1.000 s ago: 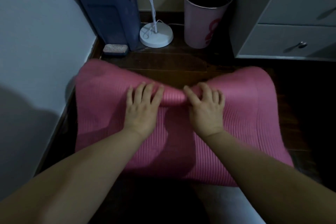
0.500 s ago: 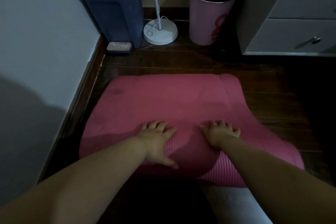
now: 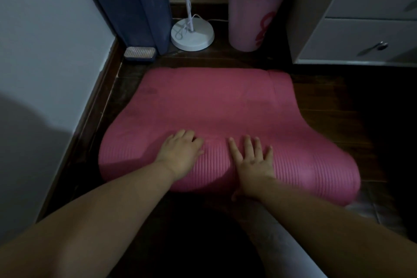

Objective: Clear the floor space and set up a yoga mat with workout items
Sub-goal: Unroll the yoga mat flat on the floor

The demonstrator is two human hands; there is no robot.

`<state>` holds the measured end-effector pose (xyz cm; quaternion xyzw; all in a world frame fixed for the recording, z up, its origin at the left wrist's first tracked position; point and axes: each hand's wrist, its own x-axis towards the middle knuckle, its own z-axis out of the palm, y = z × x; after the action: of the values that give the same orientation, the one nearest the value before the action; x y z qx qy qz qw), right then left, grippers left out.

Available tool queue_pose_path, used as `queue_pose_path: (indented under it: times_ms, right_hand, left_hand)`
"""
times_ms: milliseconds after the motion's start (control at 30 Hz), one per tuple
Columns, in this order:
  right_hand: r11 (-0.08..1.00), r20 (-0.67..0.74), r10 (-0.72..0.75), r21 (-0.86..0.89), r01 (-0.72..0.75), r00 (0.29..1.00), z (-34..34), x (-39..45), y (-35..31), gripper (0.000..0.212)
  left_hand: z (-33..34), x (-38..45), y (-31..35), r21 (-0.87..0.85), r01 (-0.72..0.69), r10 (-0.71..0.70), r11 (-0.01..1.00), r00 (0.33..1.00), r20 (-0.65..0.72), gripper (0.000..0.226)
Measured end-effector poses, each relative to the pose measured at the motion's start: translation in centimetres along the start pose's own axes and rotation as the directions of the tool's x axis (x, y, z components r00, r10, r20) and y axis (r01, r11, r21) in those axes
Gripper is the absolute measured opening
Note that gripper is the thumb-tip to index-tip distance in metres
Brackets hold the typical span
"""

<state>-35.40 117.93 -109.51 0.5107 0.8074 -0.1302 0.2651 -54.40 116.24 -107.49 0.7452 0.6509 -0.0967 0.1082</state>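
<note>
A pink ribbed yoga mat (image 3: 214,106) lies partly unrolled on the dark wooden floor, its flat end toward the far wall. The part still rolled up sits closest to me and bulges up. My left hand (image 3: 180,156) rests on the roll's crest with its fingers bent over the top. Just to the right, my right hand (image 3: 252,160) lies flat on the roll, fingers spread. Neither hand holds anything else.
Beyond the mat stand a pink waste bin (image 3: 257,13), a white lamp base (image 3: 191,34) with its cord, a blue container (image 3: 133,7) and a small brush (image 3: 140,54). A grey drawer cabinet (image 3: 361,36) is at the back right. A wall (image 3: 45,52) borders the left.
The roll has travelled back toward me, leaving the far part of the mat flat on the floor. Both hands came back with it, and my right hand's fingers have spread.
</note>
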Motion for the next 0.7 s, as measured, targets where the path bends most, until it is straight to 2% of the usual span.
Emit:
queue_pose_path:
  times_ms: [67,167,233,333,467,600,700]
  right_hand:
    - [1.0,-0.058,0.009,0.015,-0.008,0.998,0.3,0.5,0.2,0.133]
    - [0.996,-0.159,-0.035,0.072,0.047,0.987,0.0,1.3,0.9,0.114]
    - [0.992,-0.161,-0.054,0.106,0.072,0.986,-0.5,1.7,1.2,0.106]
    - [0.989,-0.153,-0.079,0.113,0.097,0.985,-1.2,1.9,1.8,0.096]
    - [0.983,-0.127,-0.092,0.146,0.111,0.988,-1.9,2.2,2.8,0.089]
    - [0.968,0.018,-0.135,0.215,0.128,0.991,-3.1,1.8,3.9,0.092]
    - [0.912,0.196,-0.197,0.397,0.106,0.961,-3.5,1.4,4.3,0.078]
  left_hand:
    - [0.6,-0.4,0.3,0.012,-0.033,0.032,0.999,0.997,0.068,0.072]
    - [1.4,-1.5,0.4,0.152,-0.094,0.057,0.984,0.97,0.235,0.117]
    - [1.7,-1.6,0.4,0.23,-0.097,0.038,0.968,0.969,0.246,0.125]
    - [1.2,-1.3,0.9,0.265,-0.087,0.044,0.96,0.986,0.163,0.111]
    - [0.0,-0.5,1.1,0.202,-0.083,0.07,0.976,0.995,0.073,0.07]
    - [-1.8,0.2,1.0,0.114,-0.075,0.059,0.991,0.989,0.138,0.051]
    - [-2.4,0.6,0.6,-0.001,-0.045,0.044,0.999,0.953,0.299,0.041]
